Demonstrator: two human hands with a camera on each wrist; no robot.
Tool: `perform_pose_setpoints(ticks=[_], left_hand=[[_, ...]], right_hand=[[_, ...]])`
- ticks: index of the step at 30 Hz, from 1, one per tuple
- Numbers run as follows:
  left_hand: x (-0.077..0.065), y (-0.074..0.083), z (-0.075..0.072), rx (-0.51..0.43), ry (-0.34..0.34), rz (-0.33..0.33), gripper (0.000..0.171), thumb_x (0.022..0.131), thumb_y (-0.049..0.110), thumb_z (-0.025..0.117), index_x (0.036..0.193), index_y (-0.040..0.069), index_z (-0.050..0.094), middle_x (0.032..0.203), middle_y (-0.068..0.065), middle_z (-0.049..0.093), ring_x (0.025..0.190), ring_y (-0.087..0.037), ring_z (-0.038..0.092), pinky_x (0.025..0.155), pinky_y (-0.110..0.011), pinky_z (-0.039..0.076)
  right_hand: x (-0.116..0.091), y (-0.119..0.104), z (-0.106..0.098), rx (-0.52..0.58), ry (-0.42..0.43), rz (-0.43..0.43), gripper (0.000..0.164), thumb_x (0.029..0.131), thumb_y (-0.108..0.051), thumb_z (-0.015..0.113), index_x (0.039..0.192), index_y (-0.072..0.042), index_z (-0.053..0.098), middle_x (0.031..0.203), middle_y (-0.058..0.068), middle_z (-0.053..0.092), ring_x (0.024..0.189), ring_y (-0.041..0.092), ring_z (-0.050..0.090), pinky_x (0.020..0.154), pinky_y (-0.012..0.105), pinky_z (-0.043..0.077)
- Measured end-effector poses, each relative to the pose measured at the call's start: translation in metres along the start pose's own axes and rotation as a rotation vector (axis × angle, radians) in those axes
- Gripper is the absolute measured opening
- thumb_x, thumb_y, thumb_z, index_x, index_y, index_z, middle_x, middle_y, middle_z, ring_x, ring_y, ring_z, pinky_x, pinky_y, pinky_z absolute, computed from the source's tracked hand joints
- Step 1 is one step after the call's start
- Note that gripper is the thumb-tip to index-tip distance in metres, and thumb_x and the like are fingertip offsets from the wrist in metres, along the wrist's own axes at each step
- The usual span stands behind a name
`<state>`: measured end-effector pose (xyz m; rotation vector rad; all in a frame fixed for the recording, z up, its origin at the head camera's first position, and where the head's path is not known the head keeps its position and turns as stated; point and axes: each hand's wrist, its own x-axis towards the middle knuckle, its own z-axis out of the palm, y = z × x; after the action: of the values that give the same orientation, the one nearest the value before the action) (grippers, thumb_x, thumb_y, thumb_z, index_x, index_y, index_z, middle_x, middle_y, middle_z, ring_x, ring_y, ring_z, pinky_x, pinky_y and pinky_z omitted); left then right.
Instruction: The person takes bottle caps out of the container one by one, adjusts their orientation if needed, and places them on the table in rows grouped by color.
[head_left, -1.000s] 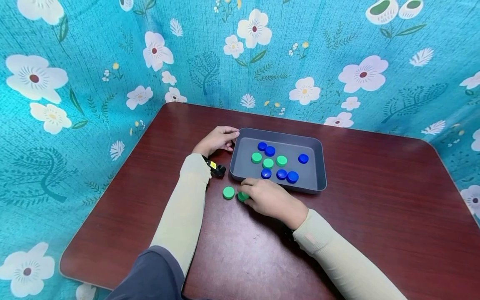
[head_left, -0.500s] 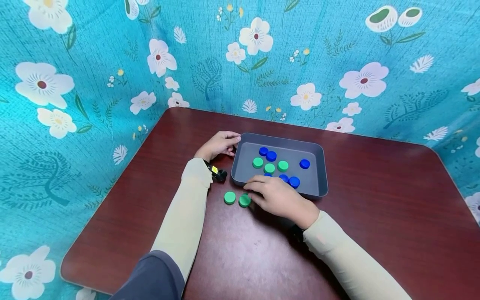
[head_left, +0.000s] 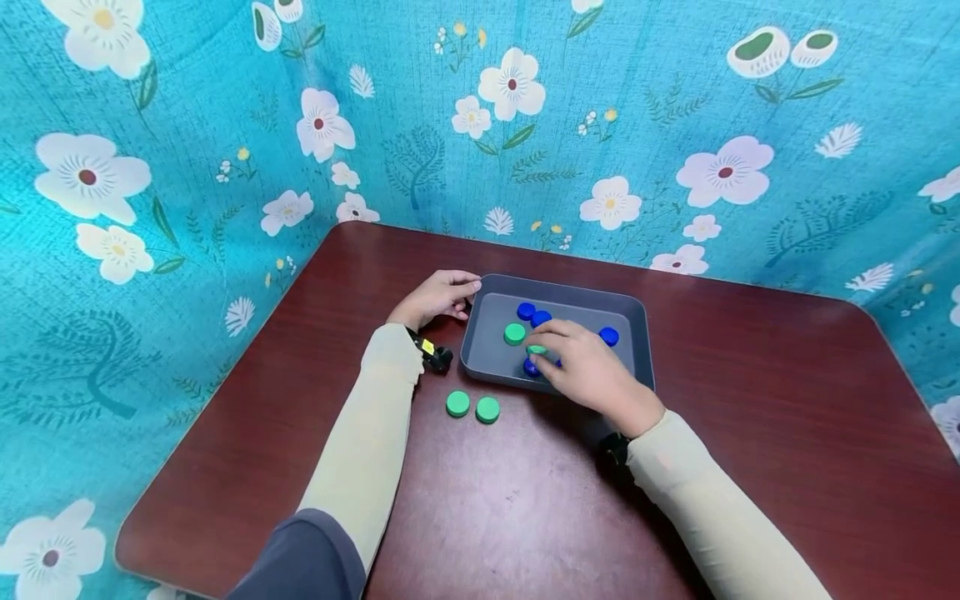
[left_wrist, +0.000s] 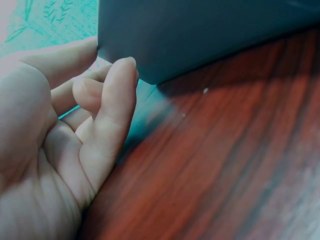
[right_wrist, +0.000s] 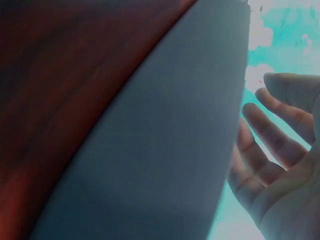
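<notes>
A dark grey rectangular tray (head_left: 487, 354) holds green and blue round caps. At its far left corner my left hand (head_left: 435, 298) grips the rim; in the left wrist view the fingers curl beside the tray wall (left_wrist: 200, 35). My right hand (head_left: 596, 371) reaches over the near side of the tray, its fingers bent loosely around a green cap (head_left: 536, 350). In the right wrist view these fingers (right_wrist: 270, 135) are spread apart, with no cap between them. Another green cap (head_left: 514, 334) lies left of that hand, and a blue cap (head_left: 531, 367) below its fingertips. The hand hides other caps.
Two green caps, a left one (head_left: 457, 404) and a right one (head_left: 487, 409), lie on the brown table (head_left: 480, 500) in front of the tray. Inside it, further blue caps (head_left: 527, 311) sit at the back and one blue cap (head_left: 608, 337) at the right. A flowered curtain (head_left: 420, 100) hangs behind.
My right hand has let go of a green cap on the table, beside another, and moved right and back over the tray. My left hand stays at the tray's corner.
</notes>
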<state>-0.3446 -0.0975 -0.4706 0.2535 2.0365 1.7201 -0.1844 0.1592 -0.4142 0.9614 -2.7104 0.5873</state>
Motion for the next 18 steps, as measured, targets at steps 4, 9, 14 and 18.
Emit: perform_pose_setpoints(ticks=[4,9,14,18], left_hand=[[0.001,-0.001,-0.001,0.0,-0.002,-0.002,0.034,0.098,0.027,0.061,0.129,0.012,0.063,0.093,-0.014,0.061,0.058,-0.015,0.049,0.067,-0.033,0.059],[0.003,-0.001,-0.001,0.0,-0.005,0.002,0.035,0.098,0.027,0.061,0.129,0.011,0.062,0.093,-0.014,0.061,0.058,-0.015,0.049,0.066,-0.033,0.059],[0.003,-0.002,-0.001,0.006,-0.003,0.002,0.037,0.097,0.029,0.062,0.131,0.013,0.062,0.094,-0.015,0.062,0.057,-0.015,0.05,0.067,-0.034,0.059],[0.004,-0.003,-0.001,0.007,-0.008,-0.001,0.037,0.097,0.029,0.062,0.132,0.015,0.061,0.094,-0.015,0.063,0.057,-0.016,0.05,0.067,-0.034,0.059]], right_hand=[[-0.001,0.012,-0.003,0.001,-0.005,0.068,0.025,0.09,-0.014,0.072,0.114,-0.006,0.071,0.116,0.009,0.063,0.11,0.027,0.058,0.089,0.046,0.052],[-0.002,0.017,-0.005,-0.034,-0.034,0.149,0.031,0.092,-0.018,0.069,0.12,-0.006,0.068,0.125,0.013,0.06,0.12,0.033,0.051,0.098,0.052,0.044],[-0.004,0.022,-0.001,-0.065,-0.063,0.209,0.035,0.092,-0.022,0.069,0.124,-0.007,0.066,0.131,0.015,0.056,0.124,0.036,0.047,0.1,0.055,0.042],[-0.005,0.024,0.002,-0.082,-0.089,0.253,0.039,0.092,-0.024,0.068,0.127,-0.008,0.064,0.134,0.016,0.053,0.125,0.039,0.046,0.099,0.057,0.042]])
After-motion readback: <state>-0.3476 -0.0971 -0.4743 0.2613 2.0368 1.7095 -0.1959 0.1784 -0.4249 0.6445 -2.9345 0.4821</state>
